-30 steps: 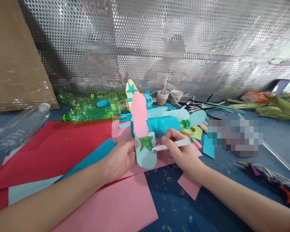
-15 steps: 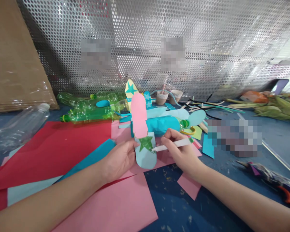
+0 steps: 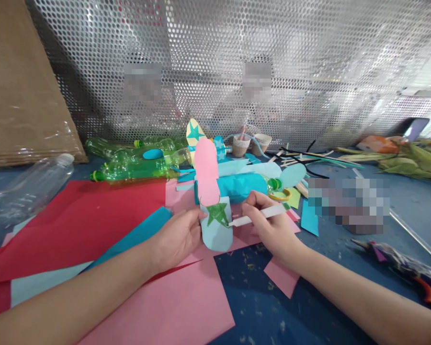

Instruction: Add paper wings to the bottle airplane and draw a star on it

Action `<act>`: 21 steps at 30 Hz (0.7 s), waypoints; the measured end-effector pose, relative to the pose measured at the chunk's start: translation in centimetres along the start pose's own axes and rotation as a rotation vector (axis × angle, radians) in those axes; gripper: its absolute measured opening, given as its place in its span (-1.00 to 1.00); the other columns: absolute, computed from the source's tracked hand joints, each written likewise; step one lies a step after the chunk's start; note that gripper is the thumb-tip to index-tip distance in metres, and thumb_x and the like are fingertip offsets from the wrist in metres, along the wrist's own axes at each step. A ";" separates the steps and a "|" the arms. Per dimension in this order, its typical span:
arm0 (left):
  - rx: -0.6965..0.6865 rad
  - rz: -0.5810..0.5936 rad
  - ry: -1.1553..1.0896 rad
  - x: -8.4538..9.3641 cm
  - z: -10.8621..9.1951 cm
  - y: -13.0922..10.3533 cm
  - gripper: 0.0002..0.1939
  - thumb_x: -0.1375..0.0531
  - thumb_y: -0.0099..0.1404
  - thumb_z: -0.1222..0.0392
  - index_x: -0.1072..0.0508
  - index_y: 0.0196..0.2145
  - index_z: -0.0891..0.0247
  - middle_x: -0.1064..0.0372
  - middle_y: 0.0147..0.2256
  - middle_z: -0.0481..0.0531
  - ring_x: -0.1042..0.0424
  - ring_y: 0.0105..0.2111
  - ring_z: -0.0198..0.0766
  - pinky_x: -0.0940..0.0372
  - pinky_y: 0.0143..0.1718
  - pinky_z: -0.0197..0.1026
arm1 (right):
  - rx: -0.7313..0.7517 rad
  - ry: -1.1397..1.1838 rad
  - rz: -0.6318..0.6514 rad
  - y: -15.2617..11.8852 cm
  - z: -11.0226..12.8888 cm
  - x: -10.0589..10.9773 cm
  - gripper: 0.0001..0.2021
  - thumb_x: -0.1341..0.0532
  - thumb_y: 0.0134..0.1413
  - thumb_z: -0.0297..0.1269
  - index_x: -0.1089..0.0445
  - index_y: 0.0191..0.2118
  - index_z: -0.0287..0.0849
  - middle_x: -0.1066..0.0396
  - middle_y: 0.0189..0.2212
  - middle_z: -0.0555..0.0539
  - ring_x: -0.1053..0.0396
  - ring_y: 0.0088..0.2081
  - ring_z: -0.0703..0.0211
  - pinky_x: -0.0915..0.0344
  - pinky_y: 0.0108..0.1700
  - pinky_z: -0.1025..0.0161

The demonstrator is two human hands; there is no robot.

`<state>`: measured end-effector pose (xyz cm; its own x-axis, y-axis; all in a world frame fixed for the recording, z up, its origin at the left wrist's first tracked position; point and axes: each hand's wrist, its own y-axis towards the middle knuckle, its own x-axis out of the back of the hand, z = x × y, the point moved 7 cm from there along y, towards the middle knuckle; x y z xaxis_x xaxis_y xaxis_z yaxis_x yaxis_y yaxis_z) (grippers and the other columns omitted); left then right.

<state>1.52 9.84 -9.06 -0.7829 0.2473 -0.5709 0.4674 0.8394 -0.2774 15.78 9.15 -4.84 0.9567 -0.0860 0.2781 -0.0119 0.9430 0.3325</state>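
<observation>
My right hand (image 3: 269, 223) is closed round a white felt-tip marker (image 3: 269, 212) with a green end. The marker's tip touches the lower right point of a green star (image 3: 217, 214) on a rounded light blue paper piece (image 3: 217, 239). With fingers bent together, my left hand (image 3: 179, 235) pinches the left edge of that piece; its thumb tip is partly hidden. The piece joins a pink paper flap (image 3: 206, 165) that stands upright at the end of a bottle wrapped in blue paper (image 3: 242, 187). A light blue paper oval (image 3: 292, 175) sits by the bottle's green neck.
Red paper (image 3: 104, 215) and pink paper (image 3: 165, 306) spread across the left and front. Green plastic bottles (image 3: 136, 167) lie behind, beside a clear bottle (image 3: 32, 187). At right are a glue gun (image 3: 398, 263), a yellow tape ring (image 3: 282, 194) and corn husks (image 3: 409, 158).
The marker has shifted slightly, its tip now at the end of the star's lower right point, which looks more filled with green. My left hand and the paper stay in place.
</observation>
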 end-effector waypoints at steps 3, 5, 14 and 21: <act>-0.002 0.019 -0.009 -0.2 0.0 0.0 -0.72 -0.10 0.16 0.40 -0.53 -0.21 0.35 -0.56 -0.21 0.14 -0.40 0.04 -0.03 -0.20 0.12 -0.04 | 0.010 0.011 0.013 0.0 0.1 -0.1 -0.74 -0.09 0.03 -0.26 -0.05 -0.61 -0.07 -0.04 -0.67 0.11 0.01 -0.58 0.27 0.02 -0.53 0.28; -0.007 0.022 -0.011 -0.3 -0.1 0.0 -0.73 -0.10 0.16 0.39 -0.53 -0.22 0.34 -0.56 -0.21 0.13 -0.40 0.04 -0.03 -0.20 0.12 -0.04 | -0.003 0.016 0.016 0.0 0.0 -0.1 -0.75 -0.09 0.02 -0.27 -0.05 -0.61 -0.06 -0.03 -0.67 0.12 0.01 -0.58 0.28 0.03 -0.53 0.28; -0.003 0.005 -0.005 -0.1 -0.1 0.0 -0.74 -0.09 0.17 0.41 -0.53 -0.23 0.36 -0.56 -0.23 0.13 -0.41 0.01 -0.05 -0.20 0.11 -0.06 | -0.015 0.016 0.007 0.0 -0.3 0.0 -0.74 -0.09 0.04 -0.27 -0.05 -0.61 -0.07 -0.01 -0.66 0.12 0.01 -0.57 0.27 0.03 -0.51 0.28; 0.013 -0.021 -0.005 0.2 0.0 0.2 -0.74 -0.09 0.16 0.42 -0.52 -0.24 0.38 -0.56 -0.26 0.14 -0.44 -0.05 -0.06 -0.25 0.04 -0.08 | -0.009 0.012 0.014 0.0 -0.5 -0.1 -0.74 -0.09 0.06 -0.23 -0.06 -0.59 -0.07 -0.01 -0.65 0.13 0.01 -0.56 0.27 0.03 -0.51 0.27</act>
<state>1.45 10.04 -9.16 -0.7908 0.2271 -0.5684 0.4558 0.8383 -0.2992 15.85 9.33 -5.27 0.9598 -0.0693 0.2718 -0.0225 0.9468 0.3210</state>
